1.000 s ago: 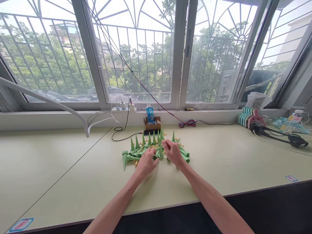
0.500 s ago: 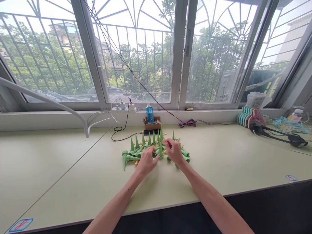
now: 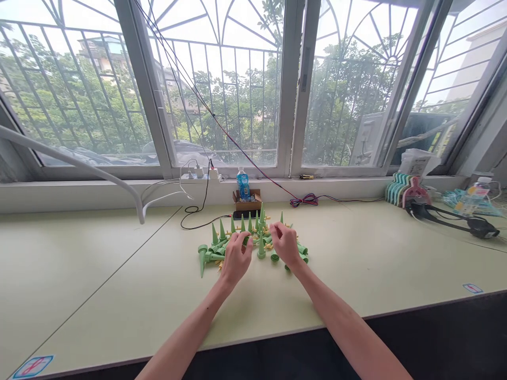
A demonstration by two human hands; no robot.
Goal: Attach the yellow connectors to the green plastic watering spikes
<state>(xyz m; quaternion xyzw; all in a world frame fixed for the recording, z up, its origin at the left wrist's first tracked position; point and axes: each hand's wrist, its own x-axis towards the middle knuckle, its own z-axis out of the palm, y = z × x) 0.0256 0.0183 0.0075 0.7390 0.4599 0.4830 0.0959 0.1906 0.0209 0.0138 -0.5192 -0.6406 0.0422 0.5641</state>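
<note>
My left hand point(image 3: 236, 257) is closed on a green watering spike point(image 3: 246, 240), whose round open end shows between thumb and fingers. To its right, my right hand point(image 3: 285, 245) is pinched just above the pile; whatever its fingertips hold is too small to make out. Between the hands, one green cone-shaped spike point(image 3: 261, 247) stands point up. More green spikes point(image 3: 222, 231) stand in a row behind the left hand, and others lie in a heap around both hands. Small yellow valve pieces point(image 3: 220, 266) are scattered among them.
Behind the pile, a phone point(image 3: 244, 215) lies before a small cardboard box point(image 3: 253, 205) with a blue-labelled bottle point(image 3: 243, 184). A coiled cable point(image 3: 304, 200) rests near the sill. At right are clothes hangers point(image 3: 400, 189) and a black headset point(image 3: 447, 215). A white curved arm point(image 3: 99, 171) hangs at left.
My left hand has moved slightly left and up, and the open end of the green spike now shows in its fingers. My right hand has shifted slightly right, still pinched.
</note>
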